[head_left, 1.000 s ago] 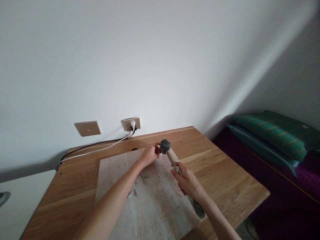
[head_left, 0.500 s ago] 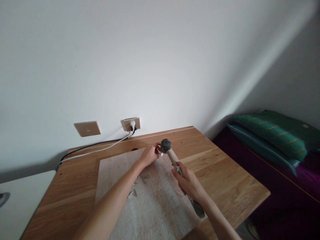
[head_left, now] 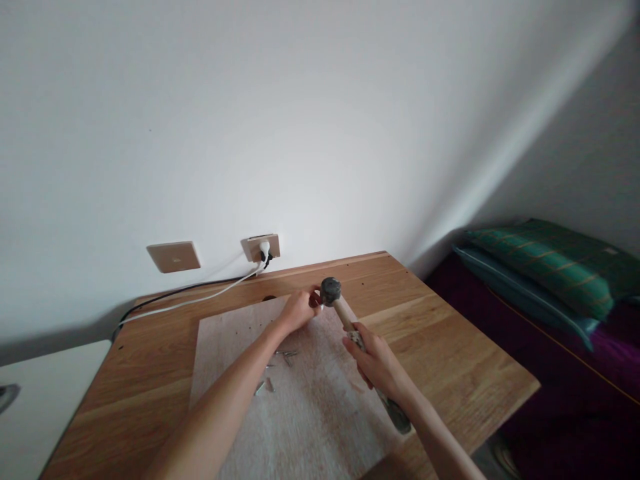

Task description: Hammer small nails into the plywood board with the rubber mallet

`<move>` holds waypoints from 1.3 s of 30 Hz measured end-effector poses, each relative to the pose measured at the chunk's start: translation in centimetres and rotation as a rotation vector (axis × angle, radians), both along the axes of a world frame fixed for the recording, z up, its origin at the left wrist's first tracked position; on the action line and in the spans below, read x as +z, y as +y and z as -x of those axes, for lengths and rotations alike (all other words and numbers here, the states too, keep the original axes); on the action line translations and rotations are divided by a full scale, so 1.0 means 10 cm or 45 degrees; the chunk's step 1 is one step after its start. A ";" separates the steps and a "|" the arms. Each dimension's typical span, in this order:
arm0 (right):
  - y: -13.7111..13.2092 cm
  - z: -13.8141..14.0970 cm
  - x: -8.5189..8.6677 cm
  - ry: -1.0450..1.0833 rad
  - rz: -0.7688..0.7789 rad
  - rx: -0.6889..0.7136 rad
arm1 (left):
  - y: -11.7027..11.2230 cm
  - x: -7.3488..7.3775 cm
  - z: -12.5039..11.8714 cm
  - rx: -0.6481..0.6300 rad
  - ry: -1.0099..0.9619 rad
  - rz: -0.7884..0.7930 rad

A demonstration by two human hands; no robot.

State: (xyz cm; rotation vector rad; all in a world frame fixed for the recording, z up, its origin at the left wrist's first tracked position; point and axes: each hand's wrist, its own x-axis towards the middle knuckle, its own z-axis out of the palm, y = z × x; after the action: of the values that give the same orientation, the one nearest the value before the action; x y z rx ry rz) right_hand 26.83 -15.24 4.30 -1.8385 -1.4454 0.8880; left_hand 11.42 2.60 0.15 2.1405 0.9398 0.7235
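Observation:
My right hand (head_left: 375, 359) is wrapped around the handle of a mallet (head_left: 331, 292) with a dark rounded head and a pale, worn handle. The mallet's head hangs beside the fingertips of my left hand (head_left: 300, 311), over the far right part of a whitish wooden board (head_left: 305, 427). Those left fingers are pinched together, and a small whitish bit shows at their tips; the mallet head partly hides what they hold. Several loose metal nails (head_left: 287, 355) lie on the board near my left forearm, and a row of small dark dots runs along its far side.
The board rests on a wooden table (head_left: 450, 347) against a white wall. A white and a black cable run along the table's back left to a wall socket (head_left: 269, 248). A white surface (head_left: 50, 393) stands at left; green cushions (head_left: 550, 260) lie on purple fabric at right.
Almost nothing differs. The mallet's head has shifted very slightly to the left, while both hands keep their places and grips.

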 end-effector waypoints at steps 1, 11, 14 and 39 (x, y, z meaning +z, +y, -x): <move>0.00 0.00 0.00 -0.001 0.000 0.000 | 0.00 0.00 0.00 -0.003 0.005 0.003; 0.00 0.00 0.01 0.011 0.006 0.002 | -0.01 0.01 0.00 -0.002 -0.007 0.012; 0.00 0.01 0.02 0.019 0.004 -0.003 | -0.01 0.01 0.00 -0.009 -0.021 0.027; -0.46 -0.14 -0.38 0.282 0.037 -0.124 | -0.40 0.61 0.72 -0.518 0.493 -0.072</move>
State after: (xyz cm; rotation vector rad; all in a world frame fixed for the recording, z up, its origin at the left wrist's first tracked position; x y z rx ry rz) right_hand 28.18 -19.86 0.48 -1.7534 -1.2030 1.0324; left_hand 4.25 -1.42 6.28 2.4674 0.6378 0.1376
